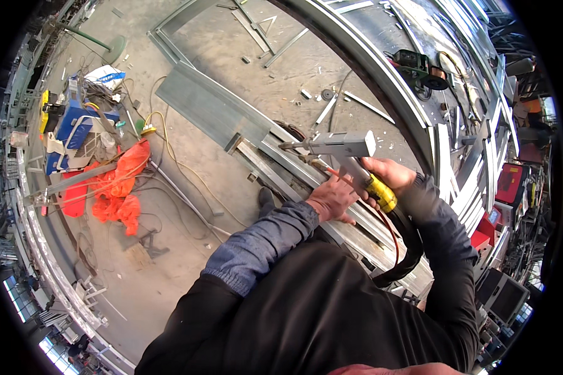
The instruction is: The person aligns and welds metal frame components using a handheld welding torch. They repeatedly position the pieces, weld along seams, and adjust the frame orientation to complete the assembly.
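Observation:
My right hand [391,177] is wrapped around the handle of a welding gun [341,145] with a grey body, yellow tape on its grip and a thin nozzle pointing left. A thick black hose [411,250] and a thin red cable trail from it toward my lap. Just below the gun, my left hand [333,199] lies with fingers spread on long metal profiles [306,170]. Part of that hand's fingertips is hidden behind the gun. The profiles run diagonally in front of me, beside a wide grey sheet-metal piece [200,103].
A large curved steel beam [381,69] crosses the far right, with stacked metal strips beyond it. On the left floor are a blue machine [75,134], orange cloth [122,187] and loose cables. Metal offcuts [322,109] and a green round-based stand [116,47] are farther off.

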Available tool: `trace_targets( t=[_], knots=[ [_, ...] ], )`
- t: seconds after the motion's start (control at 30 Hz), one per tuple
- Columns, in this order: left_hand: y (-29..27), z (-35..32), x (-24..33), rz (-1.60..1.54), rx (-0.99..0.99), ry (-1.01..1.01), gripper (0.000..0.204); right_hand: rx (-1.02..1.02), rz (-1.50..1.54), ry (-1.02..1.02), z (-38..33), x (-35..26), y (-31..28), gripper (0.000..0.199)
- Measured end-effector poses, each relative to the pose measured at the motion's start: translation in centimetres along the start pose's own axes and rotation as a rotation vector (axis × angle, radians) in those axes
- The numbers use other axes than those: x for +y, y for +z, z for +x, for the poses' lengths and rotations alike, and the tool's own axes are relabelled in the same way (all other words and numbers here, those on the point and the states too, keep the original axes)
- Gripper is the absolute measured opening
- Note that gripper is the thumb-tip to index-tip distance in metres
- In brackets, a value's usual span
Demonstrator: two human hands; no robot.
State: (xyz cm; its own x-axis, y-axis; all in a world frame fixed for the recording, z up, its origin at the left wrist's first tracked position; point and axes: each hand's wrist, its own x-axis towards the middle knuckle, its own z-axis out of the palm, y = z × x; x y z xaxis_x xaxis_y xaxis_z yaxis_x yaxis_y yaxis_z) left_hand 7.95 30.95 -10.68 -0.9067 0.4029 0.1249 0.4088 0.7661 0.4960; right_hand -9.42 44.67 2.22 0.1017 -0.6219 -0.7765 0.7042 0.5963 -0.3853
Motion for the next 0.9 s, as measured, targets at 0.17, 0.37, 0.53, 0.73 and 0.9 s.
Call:
trace_targets(
  t=[0.17,0.37,0.53,0.73,0.9],
  knots=[
    [0.6,0.3,0.0,-0.044,0.022,-0.004,0.085,-0.156,0.004,0.026,3.6,-0.5,-3.1,0.069],
    [3.0,-0.3,-0.1,0.05,0.045,-0.024,0.097,-0.184,0.038,0.086,5.6,-0.5,-5.2,0.068],
    [2.9,-0.2,-0.1,0.041,0.013,-0.027,0.099,-0.222,0.119,0.126,6.0,-0.2,-5.7,0.068],
    [2.8,0.0,0.0,0.045,-0.005,-0.026,0.097,-0.23,0.067,0.126,5.8,-0.7,-5.5,0.068],
    [2.6,0.1,0.1,0.056,0.005,-0.023,0.097,-0.226,0.033,0.124,5.6,-0.8,-5.4,0.069]
  ],
)
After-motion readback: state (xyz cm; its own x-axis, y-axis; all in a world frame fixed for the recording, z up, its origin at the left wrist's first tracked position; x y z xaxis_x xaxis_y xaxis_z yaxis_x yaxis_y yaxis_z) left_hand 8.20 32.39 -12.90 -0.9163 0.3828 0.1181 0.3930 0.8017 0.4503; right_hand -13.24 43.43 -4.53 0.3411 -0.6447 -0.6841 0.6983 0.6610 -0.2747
